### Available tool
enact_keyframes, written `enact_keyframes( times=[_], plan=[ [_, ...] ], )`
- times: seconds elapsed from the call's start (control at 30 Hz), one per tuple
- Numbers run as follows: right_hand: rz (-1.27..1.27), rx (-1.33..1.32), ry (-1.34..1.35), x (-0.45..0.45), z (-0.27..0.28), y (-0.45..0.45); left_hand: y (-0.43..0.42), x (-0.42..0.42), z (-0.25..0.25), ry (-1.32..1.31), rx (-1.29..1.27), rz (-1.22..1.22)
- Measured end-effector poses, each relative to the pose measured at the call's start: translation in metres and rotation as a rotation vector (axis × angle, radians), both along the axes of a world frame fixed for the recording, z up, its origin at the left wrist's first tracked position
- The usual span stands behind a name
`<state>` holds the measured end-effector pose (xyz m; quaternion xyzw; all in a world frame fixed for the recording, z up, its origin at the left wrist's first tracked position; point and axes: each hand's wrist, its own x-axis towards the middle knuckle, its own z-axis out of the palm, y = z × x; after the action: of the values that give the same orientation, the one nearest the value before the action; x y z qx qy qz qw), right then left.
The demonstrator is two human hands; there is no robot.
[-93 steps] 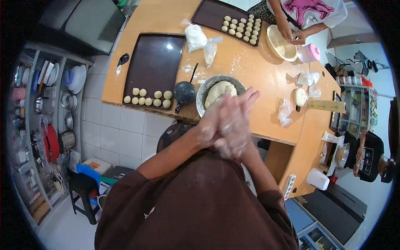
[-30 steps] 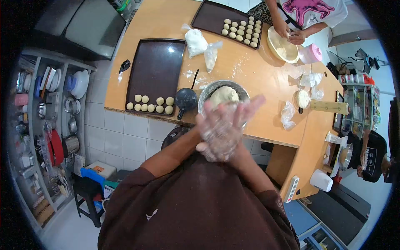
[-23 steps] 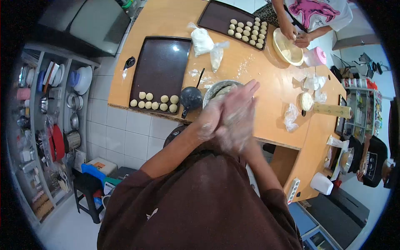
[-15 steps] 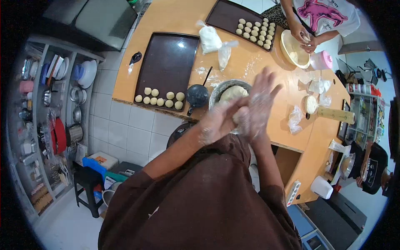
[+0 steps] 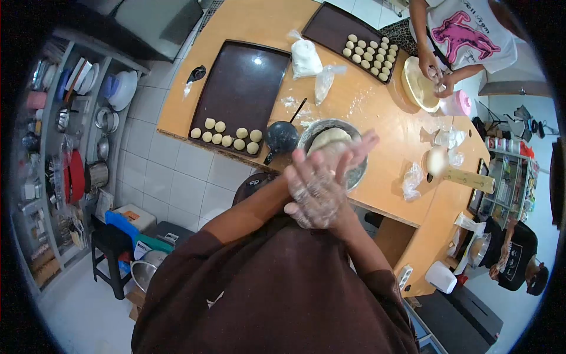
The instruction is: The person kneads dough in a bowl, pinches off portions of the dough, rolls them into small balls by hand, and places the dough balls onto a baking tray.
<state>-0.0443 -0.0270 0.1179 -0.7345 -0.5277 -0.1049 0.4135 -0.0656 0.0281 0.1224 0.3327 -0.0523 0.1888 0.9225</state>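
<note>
My right hand, white with flour, lies across my left hand, palms pressed together at the table's near edge. The right fingers are stretched and a little apart; the left fingers stick out beyond to the right, blurred. Whatever lies between the palms is hidden. Just past them, a metal bowl holds a big lump of pale dough, partly covered by my hands. Left of it rests a dark round pan-like thing with a thin handle. Several small dough balls sit along the near edge of a dark tray.
Across the table, another person's hands work over a cream basin, beside a second tray bearing many dough balls. Bags of white powder lie mid-table. Rightward are crumpled plastic and a tan cylinder.
My hands have turned against each other and come closer to my body; the right hand now covers more of the left. The camera view has shifted slightly.
</note>
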Motion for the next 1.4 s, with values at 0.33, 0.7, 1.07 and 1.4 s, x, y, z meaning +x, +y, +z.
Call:
enact_keyframes(
  times=[0.33, 0.7, 1.07, 1.4],
  plan=[
    [0.225, -0.158, -0.279, 0.013, 0.038, -0.001, 0.051, -0.024, 0.068, 0.301, -0.377, -0.341],
    [0.378, -0.136, -0.449, 0.014, 0.081, 0.022, 0.022, -0.004, -0.018, 0.288, -0.312, -0.34],
    [0.22, -0.264, -0.395, 0.024, 0.068, 0.043, 0.051, -0.037, 0.053, 0.443, -0.32, -0.169],
    [0.283, -0.268, 0.306, 0.072, 0.103, 0.04, 0.085, -0.078, 0.027, 0.489, -0.53, 0.044]
  ],
)
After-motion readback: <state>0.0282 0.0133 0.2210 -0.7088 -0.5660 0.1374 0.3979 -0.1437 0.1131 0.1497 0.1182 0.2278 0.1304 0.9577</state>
